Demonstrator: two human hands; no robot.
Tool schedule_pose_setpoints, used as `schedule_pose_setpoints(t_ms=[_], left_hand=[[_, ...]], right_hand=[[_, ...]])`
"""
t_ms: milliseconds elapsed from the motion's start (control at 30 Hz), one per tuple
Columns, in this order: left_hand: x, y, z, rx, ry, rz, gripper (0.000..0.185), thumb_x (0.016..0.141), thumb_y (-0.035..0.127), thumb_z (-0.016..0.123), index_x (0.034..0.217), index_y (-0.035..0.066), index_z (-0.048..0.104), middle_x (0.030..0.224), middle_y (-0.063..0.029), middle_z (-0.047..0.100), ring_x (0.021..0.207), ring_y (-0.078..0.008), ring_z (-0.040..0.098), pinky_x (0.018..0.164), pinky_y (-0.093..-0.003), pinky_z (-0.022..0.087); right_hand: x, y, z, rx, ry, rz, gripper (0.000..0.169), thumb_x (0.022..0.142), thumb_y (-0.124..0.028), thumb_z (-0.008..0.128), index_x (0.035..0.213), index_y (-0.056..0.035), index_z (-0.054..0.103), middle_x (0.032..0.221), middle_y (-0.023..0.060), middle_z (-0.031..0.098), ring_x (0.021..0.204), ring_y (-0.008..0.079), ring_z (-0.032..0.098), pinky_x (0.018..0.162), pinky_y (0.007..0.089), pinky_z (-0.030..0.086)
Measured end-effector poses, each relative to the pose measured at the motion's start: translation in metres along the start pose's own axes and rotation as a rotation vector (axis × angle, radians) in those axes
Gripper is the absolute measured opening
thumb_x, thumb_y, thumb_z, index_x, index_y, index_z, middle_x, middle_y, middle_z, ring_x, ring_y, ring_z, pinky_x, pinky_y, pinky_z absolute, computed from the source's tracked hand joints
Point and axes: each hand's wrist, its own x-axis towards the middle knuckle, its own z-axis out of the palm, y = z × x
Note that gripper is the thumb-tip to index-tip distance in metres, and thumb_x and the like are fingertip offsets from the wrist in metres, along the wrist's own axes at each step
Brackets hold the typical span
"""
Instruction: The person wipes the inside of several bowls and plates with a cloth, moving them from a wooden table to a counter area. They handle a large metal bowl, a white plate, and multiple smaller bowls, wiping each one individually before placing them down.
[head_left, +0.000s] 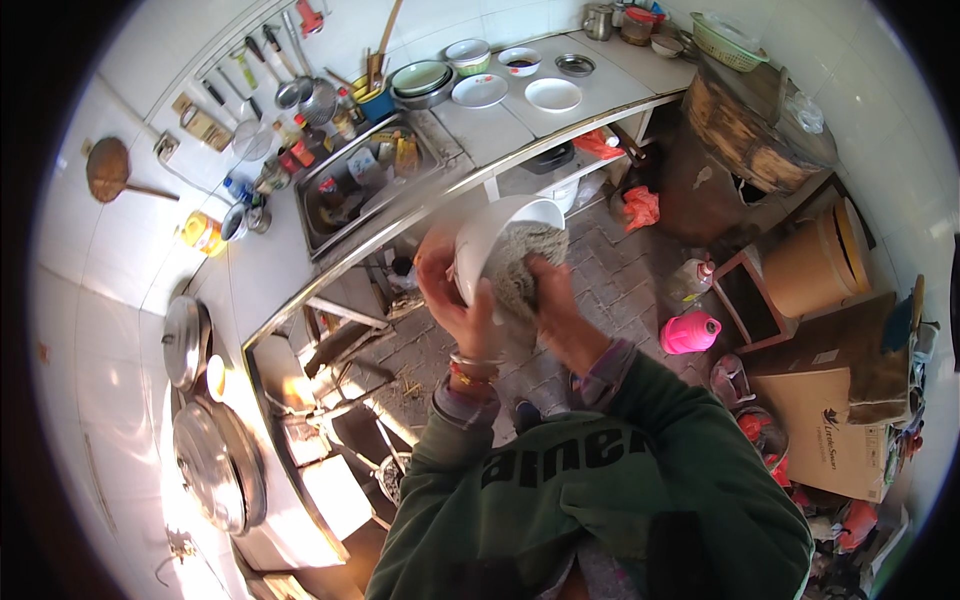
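A white bowl (472, 247) is tilted on its side in front of my chest, above the floor. My left hand (466, 321) grips it from outside, with the thumb near the lower rim. Inside the bowl's mouth, my right hand (556, 301) presses a grey, fuzzy-looking cloth (517, 259) against the inner wall. Part of the cloth hangs below the bowl, slightly blurred. Most of my right fingers are hidden by the cloth.
A steel sink (306, 217) holding bottles and packets is set into the tiled counter (487, 139) ahead. Stacked bowls (420, 77) and a white plate (553, 95) stand beyond. Lidded pots (210, 469) line the left. A pink jug (690, 333) and a cardboard box (806, 427) are at right.
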Motion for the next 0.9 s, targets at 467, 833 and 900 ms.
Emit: schedule_pose_setpoints(t_ms=[467, 833, 900], left_hand=[[0.134, -0.139, 0.068, 0.358, -0.691, -0.654, 0.075, 0.061, 0.010, 0.048, 0.130, 0.008, 0.018, 0.109, -0.0113, 0.044, 0.101, -0.0200, 0.043, 0.089, -0.0291, 0.031], [0.222, -0.225, 0.130, -0.040, -0.044, -0.479, 0.051, 0.064, 0.008, 0.049, 0.113, 0.000, 0.036, 0.097, -0.0092, 0.052, 0.090, -0.0148, 0.048, 0.079, -0.0256, 0.039], [0.246, -0.233, 0.143, 0.070, 0.001, -0.292, 0.047, 0.067, 0.013, 0.053, 0.109, 0.000, 0.038, 0.096, -0.0075, 0.049, 0.089, -0.0141, 0.047, 0.079, -0.0256, 0.038]], right_hand=[[0.216, -0.155, -0.003, -1.525, -0.924, -0.687, 0.031, 0.064, -0.006, 0.051, 0.092, -0.0151, 0.058, 0.085, 0.0094, 0.059, 0.078, 0.0285, 0.056, 0.066, 0.0341, 0.045], [0.360, -0.178, 0.011, -1.080, -0.355, -0.426, 0.028, 0.068, -0.002, 0.052, 0.095, -0.0090, 0.055, 0.088, 0.0112, 0.058, 0.082, 0.0231, 0.058, 0.070, 0.0276, 0.045], [0.390, -0.139, -0.001, -0.705, -0.198, -0.323, 0.029, 0.071, 0.001, 0.050, 0.099, -0.0044, 0.052, 0.092, 0.0108, 0.058, 0.084, 0.0202, 0.057, 0.071, 0.0268, 0.046]])
